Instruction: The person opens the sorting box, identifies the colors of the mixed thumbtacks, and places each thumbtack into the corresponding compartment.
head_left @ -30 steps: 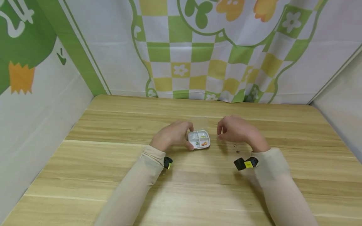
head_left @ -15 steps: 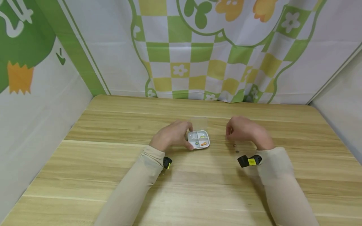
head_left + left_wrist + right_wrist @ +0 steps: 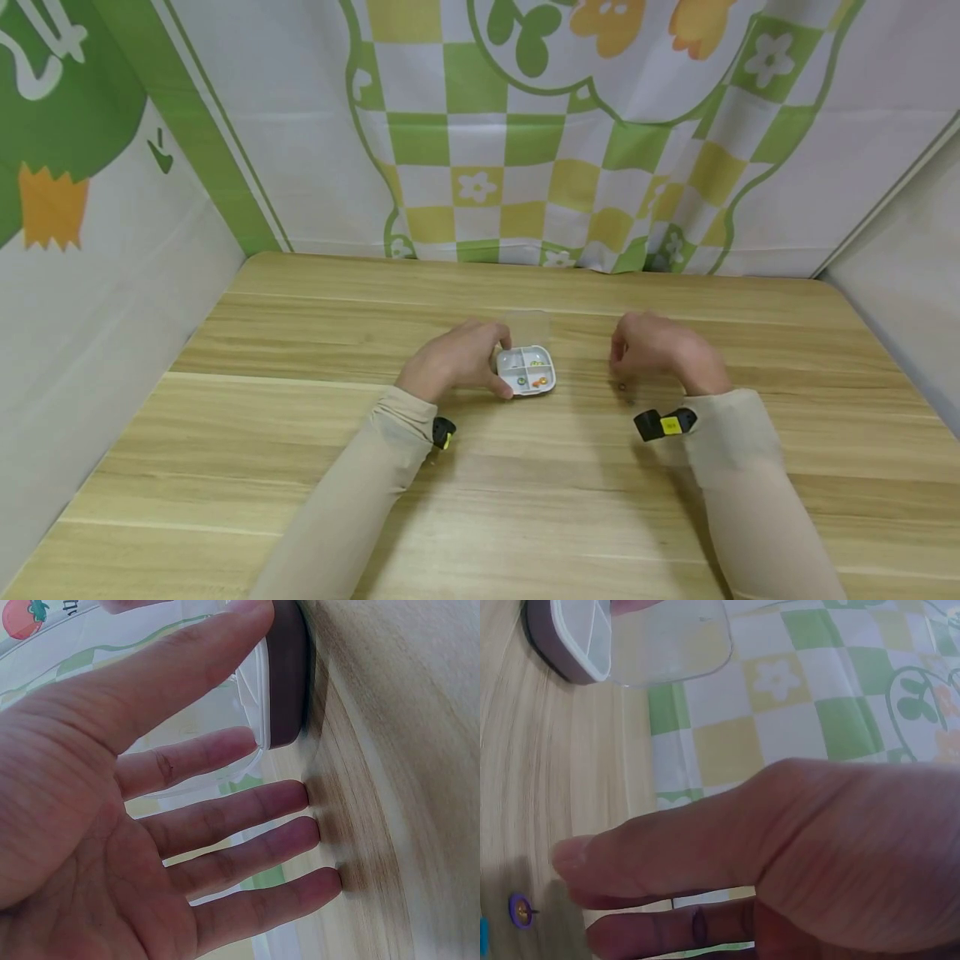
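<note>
A small white pill box (image 3: 527, 357) with several compartments stands on the table, its clear lid (image 3: 529, 325) folded back. Small green, orange and yellow pieces lie in some compartments. My left hand (image 3: 459, 357) steadies the box from its left side, thumb at the near edge and index finger at the far edge. In the left wrist view the other fingertips (image 3: 324, 879) touch the tabletop. My right hand (image 3: 656, 346) is low over the table to the right of the box, thumb and fingers close together. Below its fingertips lies a purple thumbtack (image 3: 521, 910), pin up.
A teal piece (image 3: 484, 937) sits at the edge of the right wrist view, beside the purple thumbtack. Behind the wooden table (image 3: 375, 333) hangs a green and yellow checked curtain (image 3: 517, 183). White walls stand at both sides.
My right hand has moved away from the box to the right and down, over the loose thumbtacks. My left hand and the box have stayed in place.
</note>
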A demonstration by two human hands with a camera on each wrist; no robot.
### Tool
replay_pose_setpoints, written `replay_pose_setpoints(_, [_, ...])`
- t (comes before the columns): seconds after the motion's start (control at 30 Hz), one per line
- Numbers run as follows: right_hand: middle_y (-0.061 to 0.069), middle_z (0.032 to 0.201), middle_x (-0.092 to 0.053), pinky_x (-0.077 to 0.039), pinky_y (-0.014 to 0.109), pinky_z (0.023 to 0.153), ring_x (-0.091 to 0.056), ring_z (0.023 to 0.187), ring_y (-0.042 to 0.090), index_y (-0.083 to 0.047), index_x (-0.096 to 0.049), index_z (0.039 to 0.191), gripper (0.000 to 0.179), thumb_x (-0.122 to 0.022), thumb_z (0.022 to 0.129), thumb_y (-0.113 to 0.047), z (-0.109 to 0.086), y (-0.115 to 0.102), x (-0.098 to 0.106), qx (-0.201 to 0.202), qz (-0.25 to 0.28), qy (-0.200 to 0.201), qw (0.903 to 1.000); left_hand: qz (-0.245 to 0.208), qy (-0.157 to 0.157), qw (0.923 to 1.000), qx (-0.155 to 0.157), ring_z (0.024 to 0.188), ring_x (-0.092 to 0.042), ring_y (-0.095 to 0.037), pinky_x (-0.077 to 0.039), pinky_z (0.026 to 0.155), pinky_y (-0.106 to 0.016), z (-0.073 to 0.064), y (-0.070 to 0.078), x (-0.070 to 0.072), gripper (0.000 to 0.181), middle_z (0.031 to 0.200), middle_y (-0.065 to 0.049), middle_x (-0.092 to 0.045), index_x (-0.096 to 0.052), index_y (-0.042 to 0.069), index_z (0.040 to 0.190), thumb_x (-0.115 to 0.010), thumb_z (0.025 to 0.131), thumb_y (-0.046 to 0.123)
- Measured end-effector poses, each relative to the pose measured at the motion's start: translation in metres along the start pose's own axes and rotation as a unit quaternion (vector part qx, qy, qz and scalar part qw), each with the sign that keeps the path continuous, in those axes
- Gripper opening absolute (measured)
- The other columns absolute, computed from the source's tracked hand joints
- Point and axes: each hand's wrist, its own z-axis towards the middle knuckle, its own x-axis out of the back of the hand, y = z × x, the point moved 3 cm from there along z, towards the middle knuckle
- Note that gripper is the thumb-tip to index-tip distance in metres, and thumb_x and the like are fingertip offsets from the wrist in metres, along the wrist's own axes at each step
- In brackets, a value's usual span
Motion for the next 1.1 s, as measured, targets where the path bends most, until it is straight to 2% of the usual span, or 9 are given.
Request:
replay_pose_setpoints(0.3, [-0.005,0.067,-0.059,-0.039,0.029,0.057,-0.047,0.062,0.013,-0.015,-0.071,0.069,0.012,-0.078,0.079,-0.016,-0.0005,0.0048,-0.0033,-0.012,-0.002,-0.028,0.9995,0.001,-0.001,1.0000,0.003,0.101,-0.055,-0.022,-0.048,0.091,-0.042,-0.0004,-0.0004,0.0002,0.061,0.101,-0.004,-0.063,-0.065,0.005,0.121,-0.093,0.073,0.029])
replay_pose_setpoints(0.67, [-0.006,0.064,-0.058,-0.039,0.028,0.057,-0.047,0.060,0.011,-0.014,-0.073,0.069,0.012,-0.079,0.079,-0.015,-0.0008,0.0061,-0.0043,-0.014,0.006,-0.041,0.9990,-0.003,-0.001,1.0000,0.003,0.097,-0.056,-0.022,-0.049,0.088,-0.041,-0.0017,-0.0001,0.0007,0.063,0.095,-0.002,-0.062,-0.065,0.005,0.123,-0.093,0.073,0.030])
replay_pose_setpoints(0.9, [-0.005,0.068,-0.062,-0.042,0.029,0.059,-0.050,0.063,0.012,-0.014,-0.073,0.070,0.010,-0.080,0.078,-0.014,-0.0003,0.0052,-0.0058,-0.014,0.002,-0.043,0.9990,-0.006,0.000,1.0000,0.006,0.099,-0.057,-0.021,-0.049,0.089,-0.041,-0.0013,-0.0007,0.0007,0.064,0.102,-0.004,-0.063,-0.065,0.005,0.124,-0.093,0.073,0.030])
replay_pose_setpoints(1.1, [-0.004,0.067,-0.061,-0.041,0.029,0.058,-0.048,0.062,0.012,-0.013,-0.073,0.070,0.011,-0.079,0.078,-0.011,-0.0004,0.0048,-0.0062,-0.014,0.006,-0.046,0.9988,-0.011,-0.001,0.9999,0.003,0.095,-0.057,-0.021,-0.050,0.086,-0.040,-0.0023,0.0005,0.0014,0.062,0.099,-0.004,-0.064,-0.065,0.004,0.123,-0.093,0.073,0.028])
